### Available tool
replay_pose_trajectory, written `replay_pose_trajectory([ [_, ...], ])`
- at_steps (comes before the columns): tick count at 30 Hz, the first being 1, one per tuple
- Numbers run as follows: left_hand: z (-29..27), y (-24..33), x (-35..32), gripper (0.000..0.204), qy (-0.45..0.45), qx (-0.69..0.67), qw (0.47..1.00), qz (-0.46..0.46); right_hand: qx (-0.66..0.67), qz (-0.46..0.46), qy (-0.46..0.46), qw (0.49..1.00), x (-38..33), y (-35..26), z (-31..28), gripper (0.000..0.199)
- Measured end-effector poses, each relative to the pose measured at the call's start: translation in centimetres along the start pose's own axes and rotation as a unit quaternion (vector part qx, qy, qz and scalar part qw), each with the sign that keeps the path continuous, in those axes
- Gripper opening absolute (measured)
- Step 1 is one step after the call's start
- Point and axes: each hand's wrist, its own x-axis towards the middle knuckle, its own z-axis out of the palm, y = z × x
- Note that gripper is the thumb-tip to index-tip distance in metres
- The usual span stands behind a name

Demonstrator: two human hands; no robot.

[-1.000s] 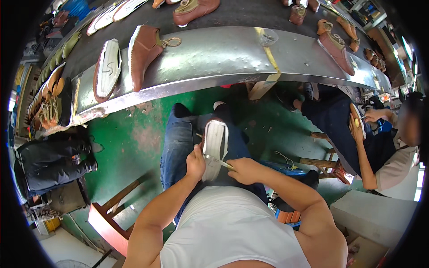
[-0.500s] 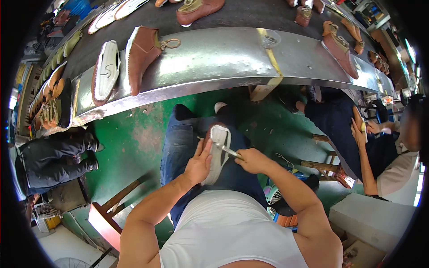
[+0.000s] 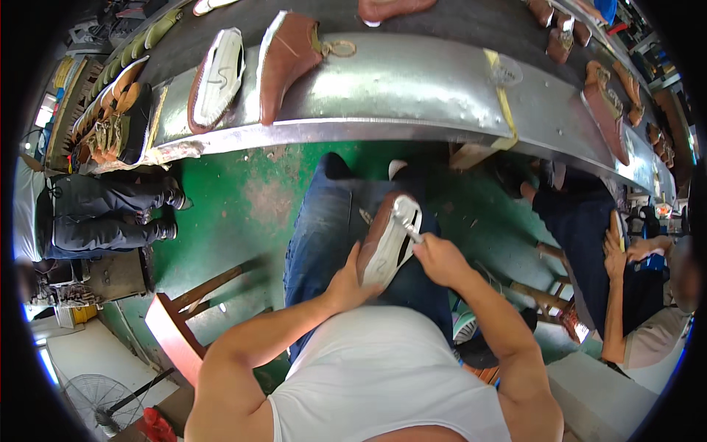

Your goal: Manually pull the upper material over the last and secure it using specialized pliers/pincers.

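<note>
A brown shoe point(image 3: 377, 243) lies across my lap, its white underside turned up and its toe end pointing toward the bench. My left hand point(image 3: 347, 283) is wrapped round the shoe's near end, fingers along its brown side. My right hand point(image 3: 442, 261) grips a slim metal hand tool point(image 3: 409, 229) whose far end touches the white underside near the toe. The fist hides the tool's handle, and I cannot make out its exact kind.
A metal-edged bench point(image 3: 412, 88) runs across ahead, bearing a white-bottomed shoe point(image 3: 217, 81), a brown ankle boot point(image 3: 287, 70) and a clear cup point(image 3: 507, 72). A seated co-worker point(image 3: 582, 228) is at right; another person's legs point(image 3: 110, 214) show at left. A wooden stool point(image 3: 184, 324) stands lower left.
My left hand has slid to the shoe's near end and the shoe has tilted. The tool has moved closer to the toe. The whole view has shifted, so the bench sits higher.
</note>
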Motion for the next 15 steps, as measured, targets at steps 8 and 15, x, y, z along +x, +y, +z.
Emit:
replay_pose_trajectory([
  [8, -12.5, 10.5, 0.2, 0.087, 0.047, 0.245, 0.954, 0.169, 0.337, 0.017, 0.178, 0.924, -5.4, 6.1, 5.4, 0.031],
  [15, -11.2, 13.4, 6.9, 0.064, 0.065, -0.133, 0.954, 0.261, 0.317, 0.043, 0.174, 0.932, -5.4, 5.8, 4.9, 0.029],
])
